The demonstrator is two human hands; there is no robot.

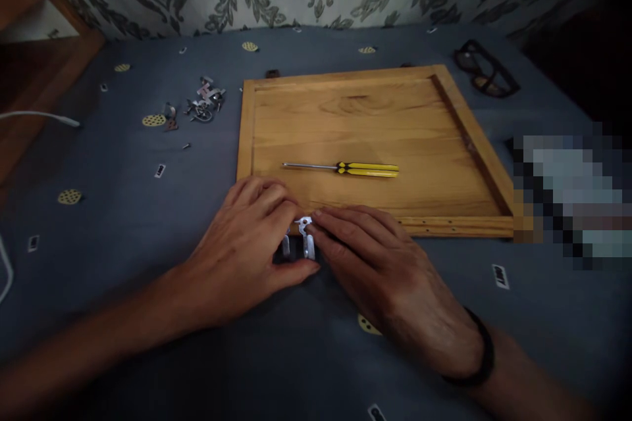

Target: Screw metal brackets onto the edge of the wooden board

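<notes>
A small shiny metal bracket with a hole in its top sits at the near edge of a framed wooden panel. My left hand curls around it from the left, thumb below and fingers over the panel's edge. From the other side, my right hand presses its closed fingertips against the same bracket, with the other fingers along the panel's front edge. Part of the bracket is hidden by both hands. On the panel, just beyond my hands, lies a screwdriver with a yellow and black handle, its tip pointing left.
Loose metal hardware is piled left of the panel, with a single screw nearer me. Black-framed glasses rest at the back right. A white cable runs in from the left. Blue patterned cloth covers the surface.
</notes>
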